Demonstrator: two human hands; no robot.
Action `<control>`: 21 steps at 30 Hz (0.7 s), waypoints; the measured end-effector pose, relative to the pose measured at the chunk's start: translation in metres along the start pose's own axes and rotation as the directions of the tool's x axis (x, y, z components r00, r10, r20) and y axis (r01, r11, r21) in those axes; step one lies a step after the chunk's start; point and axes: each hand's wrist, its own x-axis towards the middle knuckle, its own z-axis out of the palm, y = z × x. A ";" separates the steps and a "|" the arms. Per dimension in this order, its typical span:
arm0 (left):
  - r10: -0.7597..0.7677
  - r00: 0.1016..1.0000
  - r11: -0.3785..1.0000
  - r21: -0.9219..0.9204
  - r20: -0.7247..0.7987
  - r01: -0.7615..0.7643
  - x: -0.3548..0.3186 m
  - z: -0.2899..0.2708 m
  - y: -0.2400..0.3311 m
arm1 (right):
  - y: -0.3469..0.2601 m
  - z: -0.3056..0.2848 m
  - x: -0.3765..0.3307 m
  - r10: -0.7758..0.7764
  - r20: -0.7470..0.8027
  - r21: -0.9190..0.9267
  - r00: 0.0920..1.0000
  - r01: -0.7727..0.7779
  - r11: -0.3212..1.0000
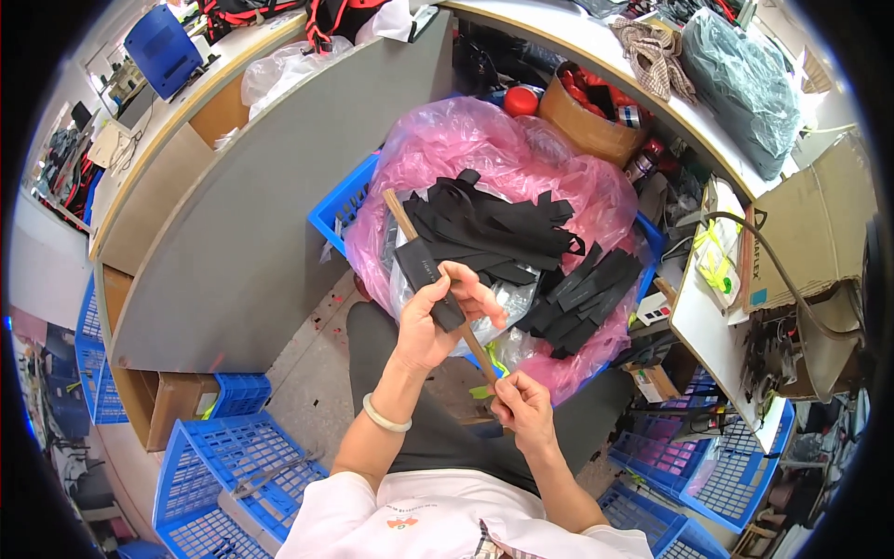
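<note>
A thin wooden stick (400,214) slants across in front of me, with a black fabric piece (416,264) around or against its middle; I cannot tell which. My left hand (440,317) grips that black piece between thumb and fingers, the other fingers curled loosely. Lower down, my right hand (523,408) is closed around the near end of the stick. Just beyond both hands lies a heap of black fabric strips (489,224), with a second bunch of black strips (587,298) to its right. They rest on pink plastic sheeting (428,140) in a blue crate (326,219).
Left of the crate stands a grey panel (251,214) under a curved worktop. A cardboard drum (591,116) sits behind the crate, and a cardboard box (810,224) is at the right. Blue plastic baskets (233,466) stand on the floor on both sides of me.
</note>
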 end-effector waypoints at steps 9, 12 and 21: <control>0.099 0.942 0.896 0.440 -0.321 0.055 0.000 -0.057 0.000 | 0.018 -0.033 0.008 -0.164 -0.181 -0.443 0.970 0.069 0.894; 0.192 0.875 0.939 0.342 -0.444 -0.033 -0.006 -0.095 0.036 | 0.025 -0.077 0.008 -0.302 -0.139 -0.735 0.943 0.106 0.669; -0.059 0.951 0.954 0.265 -0.304 0.144 -0.013 -0.081 -0.004 | 0.054 -0.091 0.152 -0.542 0.085 -0.970 0.836 0.194 0.146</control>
